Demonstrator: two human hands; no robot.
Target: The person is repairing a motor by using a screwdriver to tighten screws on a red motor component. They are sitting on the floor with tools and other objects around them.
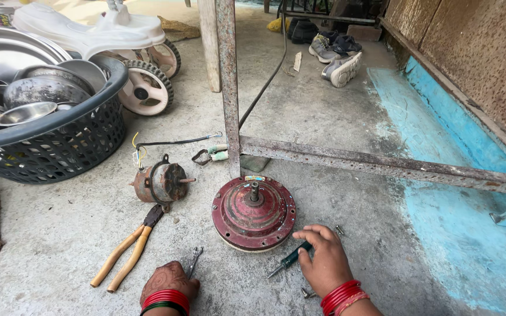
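Right hand (pixel 324 263) grips a screwdriver (pixel 289 260) beside the red motor housing (pixel 253 213); left hand (pixel 170 281) rests curled on a spanner (pixel 194 259) near pliers (pixel 127 250).

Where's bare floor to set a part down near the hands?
Bare concrete lies right of the red motor housing, toward the blue-painted floor, below the rusty frame bar. Left is crowded: pliers, small motor, wrench, basket.

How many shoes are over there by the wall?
3 that I can make out: a white sneaker nearest, a grey one behind it, and a dark one beside that. More dark shoes may sit further back, too unclear to count.
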